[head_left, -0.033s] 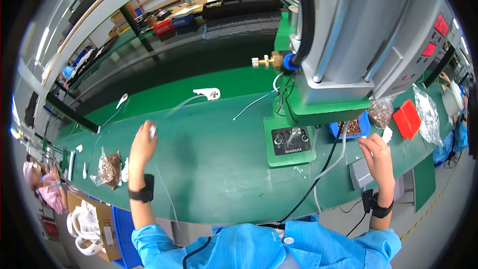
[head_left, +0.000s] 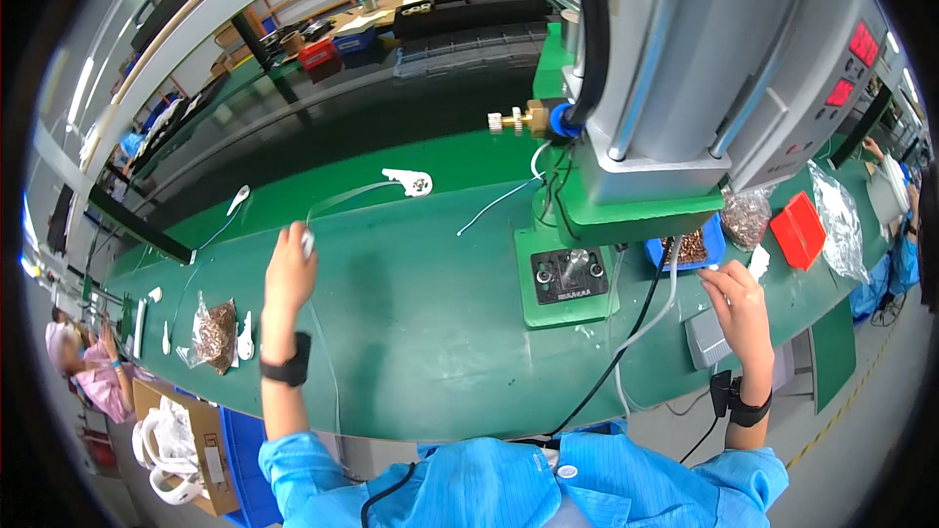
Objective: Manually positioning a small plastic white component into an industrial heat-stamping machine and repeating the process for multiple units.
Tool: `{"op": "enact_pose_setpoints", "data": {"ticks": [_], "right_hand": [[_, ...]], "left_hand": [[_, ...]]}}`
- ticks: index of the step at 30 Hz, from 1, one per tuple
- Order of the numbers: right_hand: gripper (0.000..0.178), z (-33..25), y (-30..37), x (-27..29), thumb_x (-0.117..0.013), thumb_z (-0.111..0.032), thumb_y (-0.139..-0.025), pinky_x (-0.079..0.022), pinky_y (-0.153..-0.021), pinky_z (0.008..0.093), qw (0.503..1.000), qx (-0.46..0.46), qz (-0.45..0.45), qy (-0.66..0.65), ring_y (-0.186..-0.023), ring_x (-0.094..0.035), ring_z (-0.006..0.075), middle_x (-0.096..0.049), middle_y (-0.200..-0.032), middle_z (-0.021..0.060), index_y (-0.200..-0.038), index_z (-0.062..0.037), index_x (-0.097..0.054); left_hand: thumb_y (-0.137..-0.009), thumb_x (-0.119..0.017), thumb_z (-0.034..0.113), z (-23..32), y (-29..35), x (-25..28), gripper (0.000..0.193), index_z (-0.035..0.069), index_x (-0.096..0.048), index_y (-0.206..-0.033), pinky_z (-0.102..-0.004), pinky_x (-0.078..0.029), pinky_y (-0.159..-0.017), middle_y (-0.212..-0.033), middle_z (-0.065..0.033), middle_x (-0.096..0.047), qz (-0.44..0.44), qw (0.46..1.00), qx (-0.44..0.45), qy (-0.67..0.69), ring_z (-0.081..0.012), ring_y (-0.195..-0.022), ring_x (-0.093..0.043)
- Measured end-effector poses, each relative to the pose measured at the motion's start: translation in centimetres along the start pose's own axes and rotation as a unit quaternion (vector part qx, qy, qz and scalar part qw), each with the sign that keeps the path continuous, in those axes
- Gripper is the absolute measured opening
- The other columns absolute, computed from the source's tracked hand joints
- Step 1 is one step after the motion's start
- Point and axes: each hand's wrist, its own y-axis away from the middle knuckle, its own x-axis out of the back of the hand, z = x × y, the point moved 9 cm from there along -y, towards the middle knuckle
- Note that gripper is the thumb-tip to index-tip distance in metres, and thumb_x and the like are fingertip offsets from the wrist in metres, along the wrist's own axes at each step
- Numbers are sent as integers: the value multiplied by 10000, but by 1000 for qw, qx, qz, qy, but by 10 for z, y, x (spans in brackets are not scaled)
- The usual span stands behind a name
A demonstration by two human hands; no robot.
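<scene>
My left hand point(head_left: 291, 269), over the left of the green table, is closed around a small pale part point(head_left: 309, 242) whose kind I cannot make out. A translucent strap point(head_left: 337, 198) runs between this hand and a white plastic lever-shaped piece point(head_left: 408, 182) farther back. Another thin clear strand point(head_left: 331, 362) hangs from the hand toward the table's near edge. At the right, my right hand point(head_left: 738, 298) has thumb and fingers pinched together at the near rim of a blue tray point(head_left: 717, 244) of copper-coloured rivets point(head_left: 693, 248). What it pinches is too small to name.
A green-and-grey press point(head_left: 572, 279) stands between my hands, cables hanging beside it. A bag of copper-coloured pieces point(head_left: 215, 334) and a white lever piece point(head_left: 245, 337) lie left. A red bin point(head_left: 799, 232) and clear bags are at the right. A grey box point(head_left: 707, 340) sits near my right wrist.
My left hand has shifted slightly right and up with the pale part, and the strap shows more clearly. My right hand stays almost in place at the blue tray.
</scene>
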Motion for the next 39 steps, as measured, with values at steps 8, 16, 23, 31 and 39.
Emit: {"op": "enact_pose_setpoints", "data": {"ticks": [8, 16, 23, 31, 39], "right_hand": [[138, 12, 32, 14, -640, -8, -703, -436, -617, 347, 998, -40, -28, 26, -682, -533, 258, -516, -709, 92, -840, -14, -632], [134, 37, 55, 26, -639, -28, -709, -429, -619, 353, 993, -106, -28, 54, -675, -522, 267, -515, -708, 91, -842, -19, -635], [133, 16, 31, 16, -639, -23, -710, -435, -616, 355, 999, -32, -16, 37, -683, -528, 270, -516, -711, 93, -840, -15, -614], [119, 26, 15, -10, -647, -33, -709, -440, -592, 367, 996, -73, -28, -53, -670, -554, 284, -550, -708, 107, -797, -10, -570], [125, 12, 5, -7, -640, -45, -734, -455, -608, 361, 997, -34, -11, -65, -698, -576, 291, -591, -755, 118, -851, -12, -611]], "left_hand": [[-772, -563, 165, 135, -115, -69, 130, 84, -555, -874, -388, -341, -801, -1114, -117, -469, 189, 947, -140, -219, -271, -1084, -407], [-785, -634, 241, 124, -136, -175, 302, 160, -461, -1020, -472, -496, -718, -1046, -91, -452, -42, 956, -282, -65, -333, -1013, -483], [-787, -624, 168, 95, -97, -78, 288, 94, -454, -1007, -433, -500, -616, -974, -179, -429, 92, 988, -127, -14, -366, -843, -542], [-791, -637, 262, 67, 38, -97, 413, 33, -409, -1049, -444, -482, -647, -953, -210, -474, -95, 990, -106, 12, -396, -814, -554], [-869, -529, 257, 183, 26, -19, 384, 5, -419, -1137, -405, -458, -731, -1037, -203, -494, -173, 950, -109, 237, -353, -919, -551]]}}
